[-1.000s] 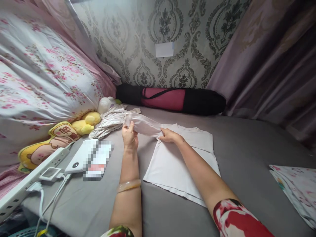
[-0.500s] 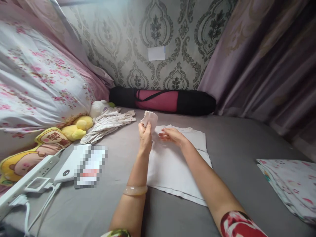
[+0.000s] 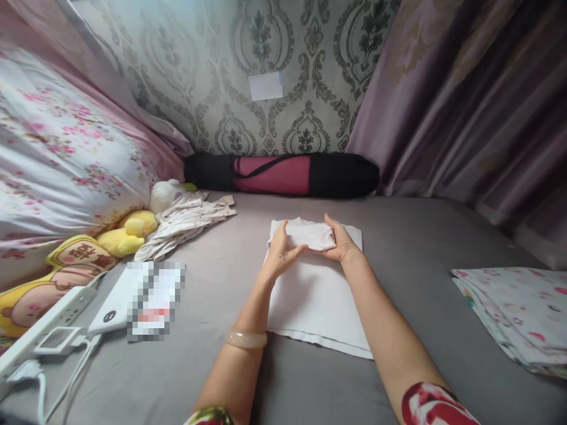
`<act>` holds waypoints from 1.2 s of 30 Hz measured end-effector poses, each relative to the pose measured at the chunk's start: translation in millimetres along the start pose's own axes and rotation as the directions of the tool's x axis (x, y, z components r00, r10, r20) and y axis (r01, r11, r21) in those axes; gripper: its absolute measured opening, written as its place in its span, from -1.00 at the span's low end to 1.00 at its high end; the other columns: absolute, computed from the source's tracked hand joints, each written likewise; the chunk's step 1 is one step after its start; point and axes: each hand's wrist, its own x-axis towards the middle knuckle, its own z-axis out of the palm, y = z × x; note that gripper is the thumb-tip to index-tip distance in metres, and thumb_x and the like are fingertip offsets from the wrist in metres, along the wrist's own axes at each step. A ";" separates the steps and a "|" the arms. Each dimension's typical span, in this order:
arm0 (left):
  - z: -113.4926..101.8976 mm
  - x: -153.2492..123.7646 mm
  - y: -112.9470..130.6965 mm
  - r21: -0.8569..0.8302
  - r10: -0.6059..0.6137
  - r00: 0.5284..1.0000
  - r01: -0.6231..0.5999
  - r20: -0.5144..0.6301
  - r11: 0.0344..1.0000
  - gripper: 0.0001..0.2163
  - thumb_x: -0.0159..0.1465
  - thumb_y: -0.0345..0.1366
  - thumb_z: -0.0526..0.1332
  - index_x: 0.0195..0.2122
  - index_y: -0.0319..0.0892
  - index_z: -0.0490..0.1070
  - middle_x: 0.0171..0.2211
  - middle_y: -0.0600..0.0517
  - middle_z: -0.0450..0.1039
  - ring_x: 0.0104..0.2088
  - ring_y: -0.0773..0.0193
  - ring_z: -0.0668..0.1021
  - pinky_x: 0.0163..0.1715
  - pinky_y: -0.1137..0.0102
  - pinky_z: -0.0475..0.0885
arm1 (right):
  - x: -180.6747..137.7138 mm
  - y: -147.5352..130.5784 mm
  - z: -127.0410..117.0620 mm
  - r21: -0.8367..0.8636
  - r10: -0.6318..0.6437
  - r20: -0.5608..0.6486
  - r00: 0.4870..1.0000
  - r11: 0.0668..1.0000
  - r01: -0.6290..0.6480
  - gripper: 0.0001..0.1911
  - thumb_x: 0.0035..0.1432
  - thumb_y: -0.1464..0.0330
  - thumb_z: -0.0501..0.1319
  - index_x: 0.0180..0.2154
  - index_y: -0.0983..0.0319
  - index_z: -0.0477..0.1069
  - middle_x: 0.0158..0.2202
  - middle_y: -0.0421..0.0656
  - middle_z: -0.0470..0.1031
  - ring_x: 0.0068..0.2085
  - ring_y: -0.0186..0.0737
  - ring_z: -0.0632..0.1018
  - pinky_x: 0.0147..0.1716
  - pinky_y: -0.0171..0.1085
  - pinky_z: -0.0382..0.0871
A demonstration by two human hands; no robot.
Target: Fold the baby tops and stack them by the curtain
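- Head view: the left grip and right grip hold opposite ends of a small, pale fabric bundle, already compact.
- Beneath both, a larger white fabric piece lies spread flat.
- Rightward, pink-patterned white cloth looks folded; leftward, cream patterned fabric lies loose, apparently not yet folded.

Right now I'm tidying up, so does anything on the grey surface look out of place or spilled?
The speckled cloth lies crumpled beside the yellow plush toy, looking odd against the flat white cloth and the folded floral cloth. No spill shows.
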 end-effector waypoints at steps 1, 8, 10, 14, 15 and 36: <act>-4.2 1.3 -8.8 0.065 -0.006 1.000 0.007 -0.018 0.998 -0.20 0.12 -0.19 0.31 0.32 -0.25 -0.04 0.33 -0.32 0.03 0.35 -0.10 0.10 0.30 0.02 0.00 | -1.1 -2.5 -2.5 0.028 0.010 -0.009 1.000 1.000 -0.009 -0.40 0.26 -0.04 -0.04 -0.05 0.33 0.38 -0.20 0.12 0.57 -0.06 0.08 0.57 -0.08 0.14 0.42; -10.1 1.1 -49.6 0.301 -0.061 0.998 0.068 -0.033 0.951 -0.27 0.14 -0.36 0.18 0.34 -0.24 -0.06 0.33 -0.31 0.04 0.34 -0.11 0.11 0.26 -0.05 0.05 | -8.3 -13.6 -21.2 0.226 -0.015 -0.123 0.992 0.973 0.043 -0.57 0.26 0.10 0.10 -0.09 0.34 0.37 -0.23 0.11 0.58 -0.09 0.06 0.59 -0.09 0.16 0.44; -6.6 -1.7 -50.7 0.326 -0.050 0.998 0.057 -0.032 0.944 -0.31 0.16 -0.40 0.12 0.34 -0.22 -0.03 0.33 -0.28 0.07 0.33 -0.07 0.15 0.26 -0.04 0.08 | -8.7 -13.9 -27.4 0.232 -0.023 -0.170 0.985 0.971 0.063 -0.70 0.26 0.22 0.15 -0.12 0.32 0.38 -0.25 0.06 0.59 -0.12 0.01 0.60 -0.11 0.13 0.47; -2.2 -6.4 -49.6 0.372 -0.066 0.998 0.063 -0.006 0.926 -0.35 0.15 -0.48 0.04 0.33 -0.19 0.04 0.29 -0.25 0.16 0.30 -0.01 0.22 0.24 0.03 0.13 | -7.2 -12.6 -36.3 0.122 -0.055 -0.327 0.943 0.988 0.100 -0.83 0.14 0.62 0.17 -0.24 0.31 0.41 -0.40 -0.09 0.58 -0.31 -0.18 0.62 -0.18 -0.05 0.55; -2.1 -6.9 -49.3 0.393 -0.074 0.997 0.067 0.003 0.917 -0.35 0.14 -0.51 0.03 0.32 -0.20 0.07 0.29 -0.25 0.16 0.30 -0.02 0.22 0.24 0.03 0.14 | -6.9 -12.2 -38.0 0.080 -0.067 -0.358 0.931 0.992 0.102 -0.80 0.11 0.66 0.15 -0.27 0.31 0.42 -0.44 -0.12 0.57 -0.36 -0.21 0.61 -0.22 -0.10 0.57; -8.5 -9.3 -29.8 0.692 -0.239 0.967 0.112 0.090 0.713 -0.40 0.19 -0.57 -0.04 0.27 -0.11 0.17 0.29 -0.14 0.17 0.29 0.03 0.22 0.20 0.14 0.20 | -17.1 -15.2 -63.0 -0.713 -0.320 -0.624 0.713 0.606 -0.352 -0.66 -0.07 0.56 0.35 -0.16 0.37 0.52 -0.47 -0.11 0.54 -0.37 -0.17 0.58 -0.43 -0.37 0.39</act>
